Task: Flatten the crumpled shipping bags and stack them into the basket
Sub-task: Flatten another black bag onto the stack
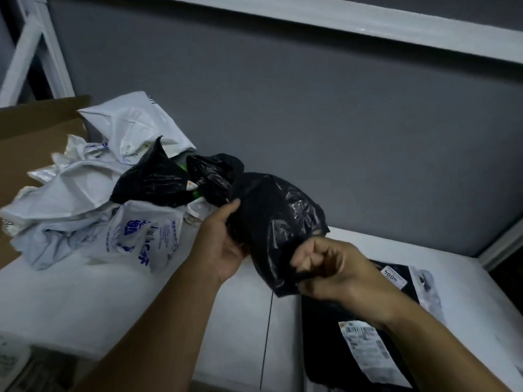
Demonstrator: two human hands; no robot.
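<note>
Both hands hold a crumpled black bag (pixel 271 222) above the bench (pixel 85 301): the left hand (pixel 223 244) cups its side, and the right hand (pixel 325 267) pinches its near corner.

Crumpled black bag (pixel 278 219) held up over the white bench (pixel 113 301)
Left grip (pixel 223 244) cups it from underneath, right grip (pixel 325 267) pinches its lower edge. Messy pile of white and black bags (pixel 85 193) sits left, against a cardboard box (pixel 25 142) (flat labelled black bags (pixel 334 349) lie lower right).

Blurred label (pixel 366 349) on flattened bag (pixel 322 352)
</note>
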